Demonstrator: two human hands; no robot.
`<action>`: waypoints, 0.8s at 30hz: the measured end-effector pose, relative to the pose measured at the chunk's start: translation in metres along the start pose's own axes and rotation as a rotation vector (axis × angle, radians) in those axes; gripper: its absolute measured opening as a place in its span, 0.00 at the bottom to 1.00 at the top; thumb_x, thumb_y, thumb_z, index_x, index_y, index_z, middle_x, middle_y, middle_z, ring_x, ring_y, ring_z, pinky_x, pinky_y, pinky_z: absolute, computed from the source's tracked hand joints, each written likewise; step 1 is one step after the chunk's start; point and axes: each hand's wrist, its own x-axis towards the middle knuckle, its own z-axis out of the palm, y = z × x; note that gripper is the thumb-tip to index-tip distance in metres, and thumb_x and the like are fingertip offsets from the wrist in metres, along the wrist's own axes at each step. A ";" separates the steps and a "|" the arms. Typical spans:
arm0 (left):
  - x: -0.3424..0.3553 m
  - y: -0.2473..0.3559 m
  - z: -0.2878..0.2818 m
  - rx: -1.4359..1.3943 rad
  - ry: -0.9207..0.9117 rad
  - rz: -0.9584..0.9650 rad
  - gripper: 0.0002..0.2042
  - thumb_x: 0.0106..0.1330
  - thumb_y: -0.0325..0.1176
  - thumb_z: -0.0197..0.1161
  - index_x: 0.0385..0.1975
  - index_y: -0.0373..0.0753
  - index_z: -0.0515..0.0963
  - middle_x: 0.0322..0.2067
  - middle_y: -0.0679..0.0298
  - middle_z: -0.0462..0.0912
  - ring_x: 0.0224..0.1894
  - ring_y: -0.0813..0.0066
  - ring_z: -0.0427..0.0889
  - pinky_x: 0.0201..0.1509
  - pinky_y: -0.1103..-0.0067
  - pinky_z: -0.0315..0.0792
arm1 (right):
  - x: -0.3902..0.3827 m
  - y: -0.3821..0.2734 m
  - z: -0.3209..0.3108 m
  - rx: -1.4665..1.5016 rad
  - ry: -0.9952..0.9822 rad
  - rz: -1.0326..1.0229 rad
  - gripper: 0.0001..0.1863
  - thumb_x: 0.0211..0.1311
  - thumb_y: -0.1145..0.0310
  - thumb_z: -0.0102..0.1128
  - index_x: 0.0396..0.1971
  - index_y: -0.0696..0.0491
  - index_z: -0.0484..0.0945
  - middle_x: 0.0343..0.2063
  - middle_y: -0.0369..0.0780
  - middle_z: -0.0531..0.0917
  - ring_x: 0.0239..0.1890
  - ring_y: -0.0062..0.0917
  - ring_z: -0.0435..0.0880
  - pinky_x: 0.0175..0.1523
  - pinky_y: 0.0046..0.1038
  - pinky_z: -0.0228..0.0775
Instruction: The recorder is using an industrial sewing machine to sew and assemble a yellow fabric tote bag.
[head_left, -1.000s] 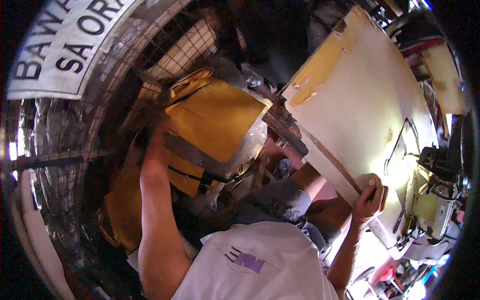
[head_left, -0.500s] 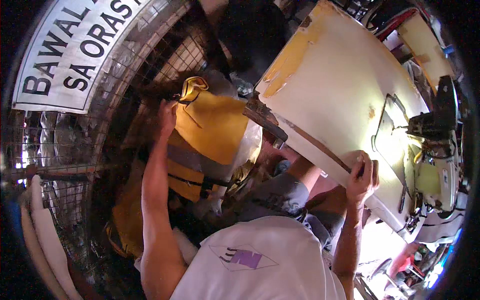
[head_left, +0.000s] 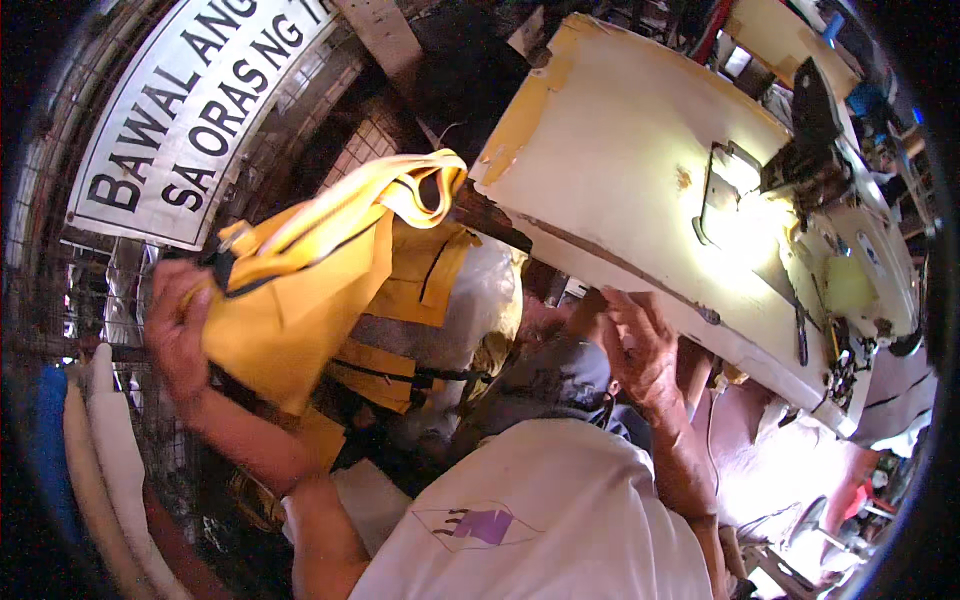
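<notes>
A yellow fabric panel (head_left: 290,340) with dark trim hangs from my left hand (head_left: 180,325), whose fingers are closed on its left edge. A folded yellow band (head_left: 350,205) with pale edges runs along its top and ends in a loop at the right. Motion blurs this hand and part of the panel. My right hand (head_left: 640,345) is beside the front edge of the pale worktable (head_left: 620,130), over my lap. Its fingers are loosely curled and apart, and I see nothing held in them.
More yellow fabric pieces (head_left: 425,270) lie on a pale plastic-wrapped bundle (head_left: 490,290) left of the table. A sewing machine (head_left: 850,220) with a bright lamp stands at the table's right. Wire mesh and a white sign (head_left: 200,120) are on the left.
My left hand has pulled the yellow fabric panel up and toward me to the left, off the pile. My right hand has moved left, off the tabletop edge. The view has shifted.
</notes>
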 end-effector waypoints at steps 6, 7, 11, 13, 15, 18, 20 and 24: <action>-0.009 0.038 -0.072 0.004 -0.016 0.378 0.07 0.55 0.24 0.60 0.33 0.34 0.78 0.32 0.58 0.73 0.35 0.69 0.71 0.39 0.77 0.64 | -0.012 -0.026 -0.006 0.112 -0.105 0.060 0.29 0.53 0.68 0.70 0.56 0.55 0.72 0.49 0.49 0.76 0.51 0.44 0.77 0.53 0.40 0.74; -0.005 0.041 -0.073 0.024 -0.021 0.474 0.06 0.54 0.25 0.60 0.32 0.34 0.78 0.30 0.57 0.73 0.33 0.69 0.71 0.37 0.78 0.63 | -0.015 -0.028 -0.007 0.160 -0.112 0.039 0.32 0.53 0.65 0.71 0.58 0.55 0.70 0.52 0.50 0.73 0.54 0.45 0.75 0.56 0.41 0.72; 0.013 0.057 -0.034 -0.256 0.070 0.575 0.07 0.55 0.29 0.60 0.32 0.35 0.78 0.29 0.54 0.74 0.29 0.68 0.72 0.34 0.77 0.66 | -0.034 -0.041 -0.017 0.342 -0.289 0.044 0.36 0.57 0.55 0.67 0.61 0.58 0.66 0.58 0.52 0.70 0.58 0.45 0.73 0.61 0.39 0.68; 0.018 0.068 -0.029 -0.254 -0.040 0.567 0.07 0.57 0.29 0.59 0.34 0.36 0.78 0.29 0.53 0.74 0.29 0.69 0.73 0.35 0.78 0.67 | -0.042 -0.046 -0.029 0.662 -0.503 0.141 0.34 0.61 0.56 0.65 0.61 0.60 0.66 0.53 0.51 0.76 0.54 0.41 0.78 0.58 0.37 0.70; 0.033 0.023 -0.045 -0.305 -0.162 0.505 0.12 0.63 0.31 0.52 0.39 0.29 0.77 0.41 0.46 0.79 0.41 0.61 0.81 0.43 0.73 0.77 | -0.057 -0.044 -0.043 0.731 -0.559 0.138 0.33 0.62 0.57 0.64 0.60 0.62 0.67 0.51 0.51 0.77 0.53 0.41 0.79 0.58 0.36 0.71; 0.040 -0.090 -0.103 -0.398 -0.144 0.492 0.12 0.63 0.30 0.52 0.39 0.29 0.77 0.41 0.47 0.79 0.41 0.61 0.81 0.43 0.74 0.76 | -0.073 -0.040 -0.074 0.637 -0.484 0.058 0.30 0.62 0.62 0.65 0.58 0.65 0.69 0.48 0.51 0.79 0.49 0.41 0.81 0.54 0.34 0.73; 0.049 -0.080 -0.059 -0.487 -0.097 0.467 0.11 0.64 0.29 0.53 0.40 0.29 0.77 0.42 0.47 0.78 0.41 0.62 0.81 0.43 0.74 0.76 | -0.080 -0.039 -0.085 0.536 -0.429 0.151 0.22 0.60 0.68 0.66 0.51 0.63 0.75 0.40 0.48 0.82 0.41 0.39 0.84 0.47 0.34 0.76; 0.056 -0.002 0.028 -0.629 -0.008 0.424 0.11 0.64 0.28 0.54 0.41 0.29 0.76 0.42 0.49 0.77 0.40 0.63 0.80 0.43 0.75 0.76 | -0.091 -0.032 -0.109 0.513 -0.336 0.284 0.09 0.61 0.78 0.59 0.41 0.61 0.78 0.33 0.46 0.81 0.36 0.38 0.82 0.41 0.34 0.75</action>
